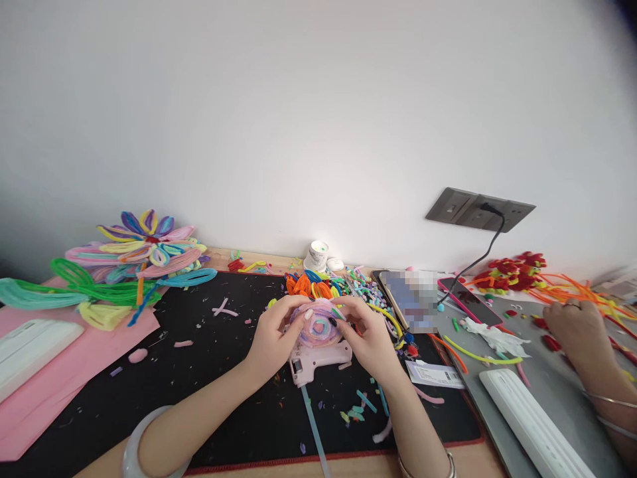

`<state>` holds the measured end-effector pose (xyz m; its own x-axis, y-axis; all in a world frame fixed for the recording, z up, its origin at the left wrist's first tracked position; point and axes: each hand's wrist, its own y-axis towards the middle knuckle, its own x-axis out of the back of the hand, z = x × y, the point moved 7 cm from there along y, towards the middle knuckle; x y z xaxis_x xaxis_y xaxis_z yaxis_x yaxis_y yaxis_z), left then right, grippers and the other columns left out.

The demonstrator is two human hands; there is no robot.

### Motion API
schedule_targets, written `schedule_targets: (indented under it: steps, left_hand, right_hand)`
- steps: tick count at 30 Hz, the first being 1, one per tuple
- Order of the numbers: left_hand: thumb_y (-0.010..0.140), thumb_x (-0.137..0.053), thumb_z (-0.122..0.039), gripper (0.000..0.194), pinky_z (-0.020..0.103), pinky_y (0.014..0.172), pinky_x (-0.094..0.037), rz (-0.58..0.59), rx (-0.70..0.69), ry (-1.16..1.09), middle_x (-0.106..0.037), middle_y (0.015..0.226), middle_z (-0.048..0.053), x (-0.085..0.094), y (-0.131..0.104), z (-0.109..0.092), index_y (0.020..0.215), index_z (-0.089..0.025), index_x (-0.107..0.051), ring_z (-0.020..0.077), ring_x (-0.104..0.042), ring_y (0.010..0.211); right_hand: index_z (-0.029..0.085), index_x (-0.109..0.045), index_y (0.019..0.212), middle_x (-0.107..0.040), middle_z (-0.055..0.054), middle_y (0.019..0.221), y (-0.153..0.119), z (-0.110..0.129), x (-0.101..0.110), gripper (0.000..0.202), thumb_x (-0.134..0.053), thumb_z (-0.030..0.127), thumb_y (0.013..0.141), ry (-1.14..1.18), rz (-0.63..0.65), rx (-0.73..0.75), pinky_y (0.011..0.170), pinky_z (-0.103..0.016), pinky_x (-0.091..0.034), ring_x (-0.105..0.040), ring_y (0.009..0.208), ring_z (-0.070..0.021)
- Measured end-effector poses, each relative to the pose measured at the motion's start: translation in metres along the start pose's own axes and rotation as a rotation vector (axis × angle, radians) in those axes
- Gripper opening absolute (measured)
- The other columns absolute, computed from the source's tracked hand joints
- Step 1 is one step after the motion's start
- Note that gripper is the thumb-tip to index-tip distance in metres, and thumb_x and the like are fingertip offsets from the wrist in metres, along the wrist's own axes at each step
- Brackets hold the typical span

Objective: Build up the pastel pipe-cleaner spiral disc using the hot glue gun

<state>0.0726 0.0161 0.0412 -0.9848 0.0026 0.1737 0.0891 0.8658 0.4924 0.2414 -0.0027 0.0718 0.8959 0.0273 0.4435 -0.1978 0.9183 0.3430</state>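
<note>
Between my two hands is a round spiral of pastel pipe cleaners (318,323), mostly pink and lilac. My left hand (279,332) grips its left edge, thumb on the front face. My right hand (364,330) pinches its right edge, with a thumb with a dark nail on the front. Just beneath the spiral lies a pale pink hot glue gun (316,362), partly covered by it, with a translucent glue stick (313,425) trailing toward me. Behind the spiral sit orange pipe cleaner loops (304,285).
Pipe cleaner flowers (149,242) and green bundles (99,287) lie left on pink paper (64,392). Scraps litter the black mat (223,398). A paper cup (317,255) stands at the wall. A tablet (411,299) and phone (470,302) lie right. Another person's hand (580,332) works far right.
</note>
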Motion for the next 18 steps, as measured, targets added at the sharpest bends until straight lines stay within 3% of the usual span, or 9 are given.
schedule_targets:
  steps: [18]
  left_hand:
    - [0.091, -0.056, -0.022, 0.014, 0.026, 0.083, -0.053, 0.059, 0.027, -0.117, -0.066, 0.100, 0.002, -0.0043, -0.0016, -0.0012, 0.104, -0.024, -0.060, 0.0152, -0.064, 0.093]
  right_hand:
    - [0.024, -0.063, 0.110, -0.068, -0.003, 0.096, 0.0011, 0.0003, 0.0021, 0.030, -0.054, 0.009, 0.085, -0.033, -0.008, 0.035, 0.068, -0.025, -0.049, -0.059, 0.073, -0.0143]
